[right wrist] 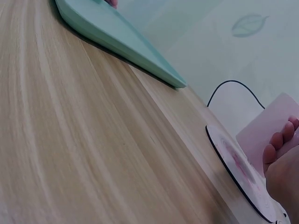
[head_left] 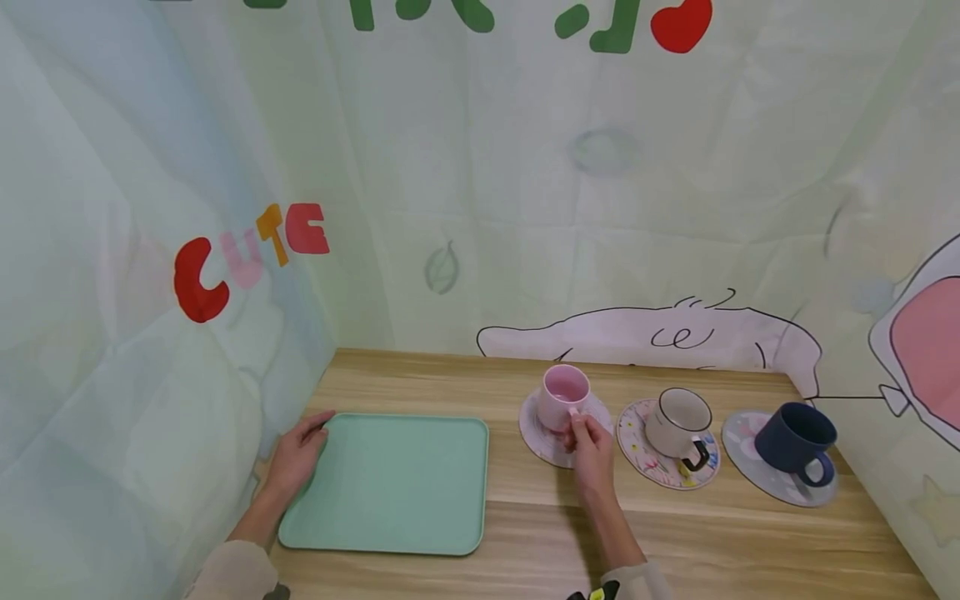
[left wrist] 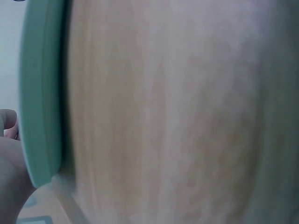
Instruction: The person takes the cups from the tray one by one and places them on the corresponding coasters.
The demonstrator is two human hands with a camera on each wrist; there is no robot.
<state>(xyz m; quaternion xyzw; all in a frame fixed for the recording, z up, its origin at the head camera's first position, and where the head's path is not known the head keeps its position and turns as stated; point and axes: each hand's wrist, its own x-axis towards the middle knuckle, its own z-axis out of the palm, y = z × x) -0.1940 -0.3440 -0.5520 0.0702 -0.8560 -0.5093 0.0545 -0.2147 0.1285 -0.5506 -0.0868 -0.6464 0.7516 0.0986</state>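
My right hand [head_left: 592,454] grips the handle of a pink mug [head_left: 564,398], which is upright over a round pale pink patterned coaster [head_left: 530,427]. In the right wrist view, curled fingers [right wrist: 276,140] show beside the mug [right wrist: 261,135], with the coaster [right wrist: 238,170] below it. At the far left corner of a mint green rectangular tray [head_left: 397,483], my left hand [head_left: 296,458] holds the rim. The left wrist view shows the tray's side wall [left wrist: 41,93] close up and only part of that hand [left wrist: 11,163].
Right of the pink mug, a white mug with a black handle [head_left: 677,422] stands on a floral coaster [head_left: 651,473]. Farther right, a navy mug [head_left: 793,439] stands on a grey-blue coaster [head_left: 757,477]. Printed cloth walls [head_left: 525,208] enclose the wooden table [head_left: 540,542] behind and at both sides.
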